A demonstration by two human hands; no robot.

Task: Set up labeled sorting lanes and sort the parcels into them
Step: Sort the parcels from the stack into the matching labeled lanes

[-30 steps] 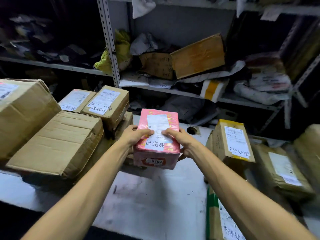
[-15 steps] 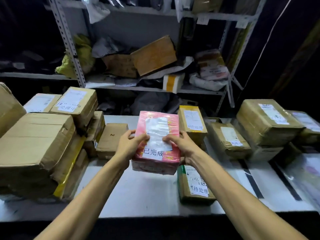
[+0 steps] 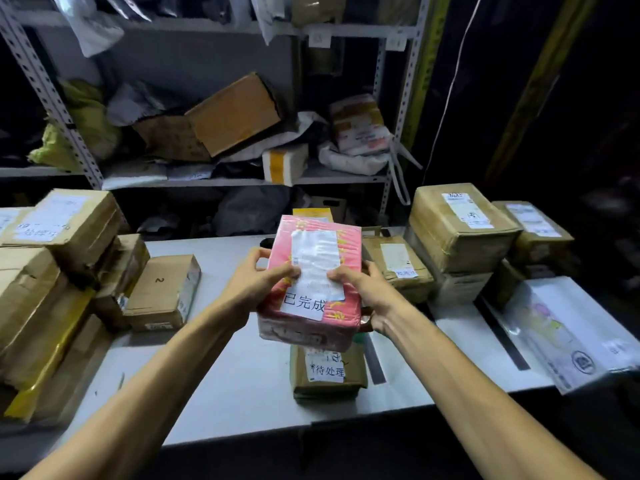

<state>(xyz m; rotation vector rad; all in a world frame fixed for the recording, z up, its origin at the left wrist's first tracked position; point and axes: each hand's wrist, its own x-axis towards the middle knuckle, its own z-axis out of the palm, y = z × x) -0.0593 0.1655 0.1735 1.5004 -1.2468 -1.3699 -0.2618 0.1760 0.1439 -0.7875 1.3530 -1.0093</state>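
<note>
A: From the left: a heap of brown cartons (image 3: 41, 306) on the white table (image 3: 214, 386). The top carton (image 3: 65, 220) wears a handwritten slip, and a small box marked 2 (image 3: 162, 292) sits just beside the heap.

B: Centre now. The pink parcel (image 3: 311, 282) is held up off the table. The left hand (image 3: 252, 285) grips its left edge with the thumb curled over the top face, and the right hand (image 3: 367, 292) clamps the right edge the same way.

A: Its white slip (image 3: 304, 304) reads 已完成, so I'd call it bound for the finished lane. Right underneath lies a flat brown parcel (image 3: 329, 375) tagged 待处理, which by the wording is another lane.

B: So not down there! A black tape strip (image 3: 375, 358) runs just right of that flat one, and a second strip (image 3: 502, 337) lies further right. Lane borders, I'd judge.

A: The right-hand stack (image 3: 460, 230) carries slips too, though I can't read them.

B: Then the smart play is to carry it level in both hands, clear of the near carton (image 3: 394, 265). Match the slips before letting go, and set it label up, wholly inside one lane.

A: And skip the white mailer (image 3: 561, 327) on the far right. It looks slick, a poor base.
</note>
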